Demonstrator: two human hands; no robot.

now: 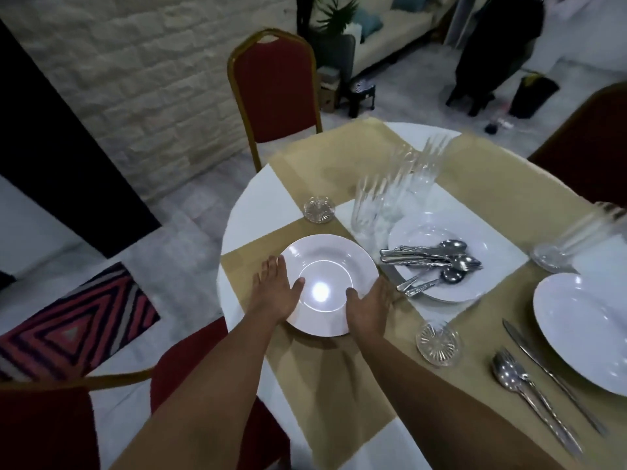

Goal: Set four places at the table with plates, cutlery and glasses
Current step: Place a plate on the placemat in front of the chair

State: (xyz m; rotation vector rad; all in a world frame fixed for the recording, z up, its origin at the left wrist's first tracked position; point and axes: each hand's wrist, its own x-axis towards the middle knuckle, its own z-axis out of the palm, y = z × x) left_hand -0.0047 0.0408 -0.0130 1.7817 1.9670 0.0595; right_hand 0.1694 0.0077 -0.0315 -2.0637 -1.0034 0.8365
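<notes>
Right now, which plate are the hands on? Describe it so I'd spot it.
On the round table, look at the near left edge. The plate there is held by the left hand and right hand; the others lie untouched.

dim room | glare spot on plate [320,291] | glasses [390,198] motion-blurred | edges distorted
</notes>
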